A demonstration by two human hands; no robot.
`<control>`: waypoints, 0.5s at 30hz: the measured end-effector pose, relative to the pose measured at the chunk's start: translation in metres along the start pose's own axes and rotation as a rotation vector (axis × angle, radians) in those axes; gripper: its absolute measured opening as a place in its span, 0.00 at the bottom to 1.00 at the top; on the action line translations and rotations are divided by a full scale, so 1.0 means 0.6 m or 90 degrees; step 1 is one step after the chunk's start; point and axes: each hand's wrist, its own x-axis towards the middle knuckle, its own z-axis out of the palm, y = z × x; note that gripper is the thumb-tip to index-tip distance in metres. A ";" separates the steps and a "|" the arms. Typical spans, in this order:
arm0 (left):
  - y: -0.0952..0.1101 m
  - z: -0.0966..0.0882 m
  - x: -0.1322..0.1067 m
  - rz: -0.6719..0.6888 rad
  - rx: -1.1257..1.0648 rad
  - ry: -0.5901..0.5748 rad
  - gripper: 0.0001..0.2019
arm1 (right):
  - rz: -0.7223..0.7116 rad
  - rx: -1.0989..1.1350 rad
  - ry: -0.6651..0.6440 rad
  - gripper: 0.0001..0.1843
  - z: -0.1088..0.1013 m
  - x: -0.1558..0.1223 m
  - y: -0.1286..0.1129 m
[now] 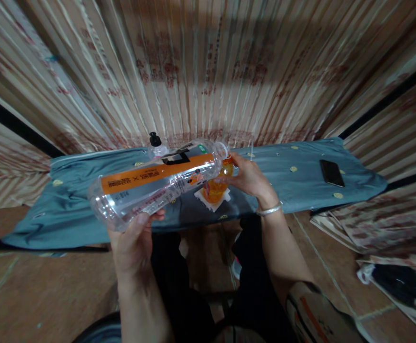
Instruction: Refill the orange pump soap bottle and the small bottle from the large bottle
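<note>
My left hand [133, 243] grips the base of a large clear plastic bottle [158, 183] with an orange and black label, held tilted, almost on its side, its neck pointing right. My right hand [249, 178], a silver bangle on its wrist, is closed around the bottle's neck and over an amber glass [215, 188] of orange liquid. The glass stands on a small white napkin [211, 200] on a low surface covered by a blue-grey cloth [286, 181]. The bottle's mouth is hidden by my fingers.
A small clear bottle with a black cap [155, 144] stands behind the big bottle. A black phone [331, 172] lies on the cloth at right. Stacked printed cardboard sheets [208, 71] fill the background. More sheets and a dark bag [401, 278] lie on the floor, right.
</note>
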 end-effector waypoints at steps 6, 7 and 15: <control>0.002 0.001 0.001 0.009 0.006 -0.011 0.18 | 0.001 0.008 -0.009 0.32 -0.001 0.000 0.001; 0.002 0.001 0.001 0.007 0.007 -0.010 0.18 | 0.000 0.010 -0.009 0.33 -0.001 0.000 0.001; 0.002 0.002 -0.002 -0.008 0.009 0.003 0.19 | 0.007 0.019 -0.008 0.33 -0.001 0.000 0.001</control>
